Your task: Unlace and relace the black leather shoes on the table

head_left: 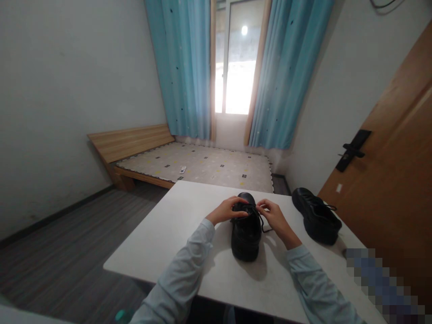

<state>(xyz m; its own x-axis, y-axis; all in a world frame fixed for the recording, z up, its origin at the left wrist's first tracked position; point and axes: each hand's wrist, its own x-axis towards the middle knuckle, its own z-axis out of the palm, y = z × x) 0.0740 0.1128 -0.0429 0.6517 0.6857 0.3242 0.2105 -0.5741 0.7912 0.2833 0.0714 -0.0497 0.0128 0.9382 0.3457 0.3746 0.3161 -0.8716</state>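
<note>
A black lace-up shoe (245, 240) stands upright on the white table (162, 234), its toe pointing away from me and its heel nearest me. My left hand (228, 210) lies over the shoe's left side, thumb and fingers closed at the shoelace; the fingertips are partly hidden. From the right, my right hand (272, 217) pinches the black shoelace (262, 220) near the top of the tongue. One loose lace end hangs down the shoe's right side to the tabletop. Another black shoe (317, 218) rests near the table's right edge, with no hand on it.
Beyond the table is a low bed (202, 164) with a wooden headboard (135, 141) and a small white object (182, 169) on it. A wooden door (388, 166) with a black handle stands close on the right. Blue curtains (185, 67) flank the window.
</note>
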